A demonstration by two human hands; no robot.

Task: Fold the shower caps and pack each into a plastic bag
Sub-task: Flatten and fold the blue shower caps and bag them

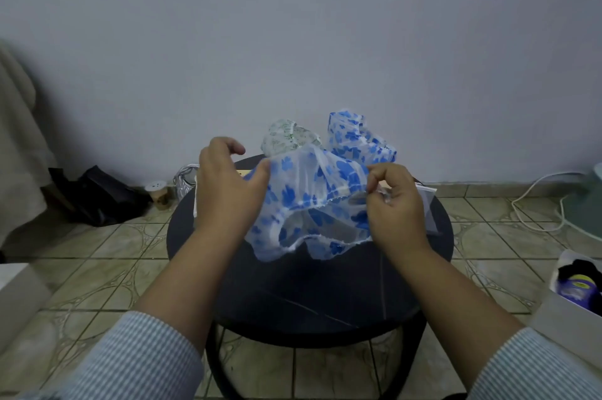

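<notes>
Head view, one moment, items as follows. Blue-flowered shower cap (312, 204): translucent white, crumpled, held up between both hands above the round dark tabletop (309, 288), its frilled elastic edge sagging below the hands. Left hand (228, 191): thumb laid against the cap's left edge, the other fingers bent forward beyond it; a grip on the cap seems likely, though the fingertips behind the film are hard to read. Right hand (395, 204): fingers curled in, pinching the cap's right edge together with a scrap of clear film. Clear plastic bag (430, 204): flat on the tabletop just beyond and right of the right hand, partly hidden by it. Second blue-flowered cap (355, 139): bunched upright on the far side of the tabletop, beyond the right hand. Green-patterned cap (286, 139): bunched beside it, beyond and between the two hands. Striped sleeves (130, 363): on both forearms, at the bottom edge. Tiled floor (97, 246): around the tabletop. Black bag (97, 197): on the floor, far left of the left hand, by the wall. White cable (537, 197): on the floor, right of the right hand. Open white box (570, 295): near right, holding dark contents.
</notes>
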